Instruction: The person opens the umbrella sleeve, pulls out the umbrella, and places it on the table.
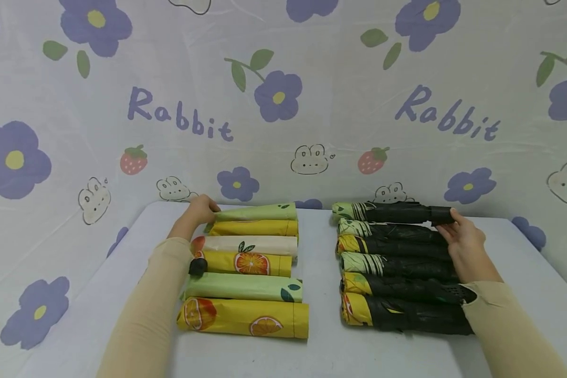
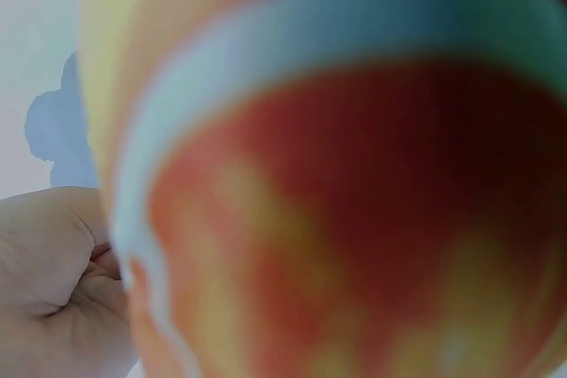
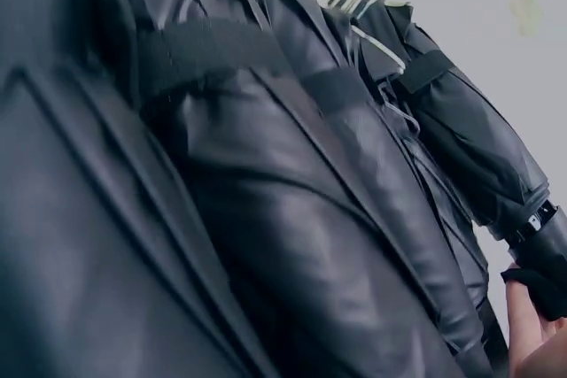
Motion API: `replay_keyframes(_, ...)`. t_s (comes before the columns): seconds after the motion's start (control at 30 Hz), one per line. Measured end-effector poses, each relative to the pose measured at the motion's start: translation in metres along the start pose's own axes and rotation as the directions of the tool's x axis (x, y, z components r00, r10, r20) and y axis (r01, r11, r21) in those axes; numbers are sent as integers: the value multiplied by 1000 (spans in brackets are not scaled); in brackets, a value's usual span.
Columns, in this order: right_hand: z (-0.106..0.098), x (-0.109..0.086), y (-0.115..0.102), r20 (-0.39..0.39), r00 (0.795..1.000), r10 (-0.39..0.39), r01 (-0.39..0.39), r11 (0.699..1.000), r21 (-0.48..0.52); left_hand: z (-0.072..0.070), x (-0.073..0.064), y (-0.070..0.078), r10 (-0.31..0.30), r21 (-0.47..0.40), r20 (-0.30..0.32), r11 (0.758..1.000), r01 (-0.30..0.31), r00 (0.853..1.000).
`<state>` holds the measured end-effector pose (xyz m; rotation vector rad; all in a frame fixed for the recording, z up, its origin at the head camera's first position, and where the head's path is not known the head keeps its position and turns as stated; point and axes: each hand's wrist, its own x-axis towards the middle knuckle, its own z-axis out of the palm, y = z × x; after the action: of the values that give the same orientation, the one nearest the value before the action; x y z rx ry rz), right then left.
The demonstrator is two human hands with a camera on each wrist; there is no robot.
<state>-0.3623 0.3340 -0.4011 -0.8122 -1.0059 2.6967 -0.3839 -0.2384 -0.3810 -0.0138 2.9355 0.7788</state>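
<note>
Beyond the left row, my left hand curls its fingers at the left end of the farthest light green umbrella sleeve; its fingertips are hidden. In the left wrist view, part of that hand shows behind a blurred, orange-printed sleeve close to the lens. On the right, my right hand grips the black handle of the farthest folded umbrella, black with a light green tip. The right wrist view shows fingers at the handle of that umbrella.
Several printed sleeves lie below in a row, including a yellow one and a white one. A black knob sticks out at the left end of one. Several black folded umbrellas lie parallel at right. A patterned cloth hangs behind the white table.
</note>
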Motion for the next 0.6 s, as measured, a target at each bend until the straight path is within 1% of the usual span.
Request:
replay_keyframes(0.13,-7,0,-2,12,999,-33,33,999,-25,1,0,1,2,2,-1,1000,-2,1000)
replay_keyframes(0.23,-10,-1,-3,34,997,-71,73,995,-61,2,1,1,10,11,-4,1000,-10,1000)
replay_keyframes(0.3,-10,-2,-4,49,993,-104,109,989,-102,3,2,1,15,13,-8,1000,-15,1000)
replay_keyframes(0.4,-10,-2,-5,58,989,-134,142,973,-181,4,2,1,23,14,-12,1000,-23,1000)
replay_keyframes(0.5,-9,-2,-6,44,989,-144,151,956,-250,4,3,1,20,6,-12,1000,-20,1000)
replay_keyframes(0.6,-9,-1,-7,28,987,-158,159,929,-335,5,4,1,18,7,-11,1000,-18,1000)
